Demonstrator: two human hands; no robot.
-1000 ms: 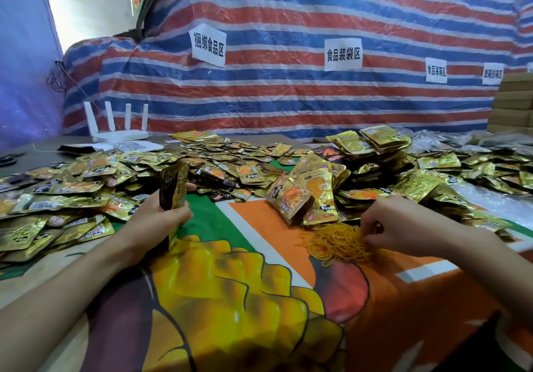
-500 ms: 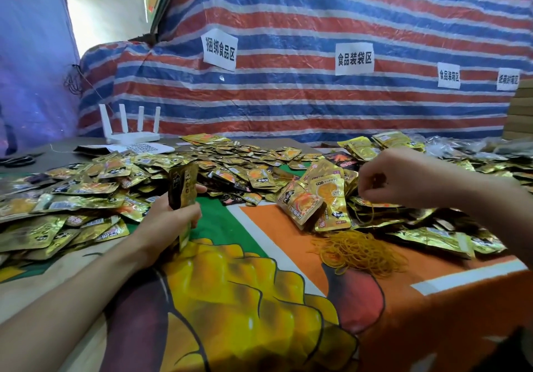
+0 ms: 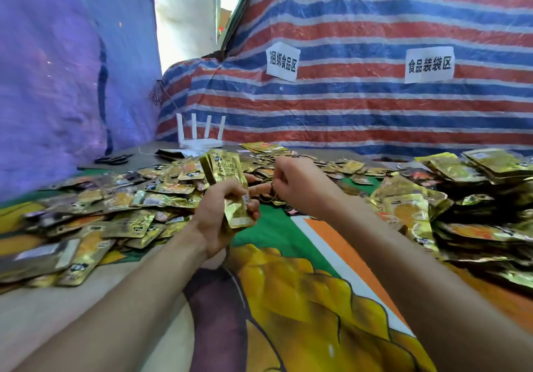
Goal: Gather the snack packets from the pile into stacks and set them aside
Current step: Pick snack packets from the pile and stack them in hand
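My left hand grips an upright stack of gold snack packets, lifted above the table's middle. Just to its right, my right hand pinches a thin rubber band close to the stack. Loose gold and orange packets lie in a wide pile on the left and behind the hands. Bundled packets are heaped at the right.
A colourful printed cloth covers the table in front of me. A white router and black scissors sit at the far left edge. A striped tarp with paper labels hangs behind.
My right hand rose from the rubber-band heap with a band and moved left to the stack. My left hand lifted the stack off the table. The camera swung left.
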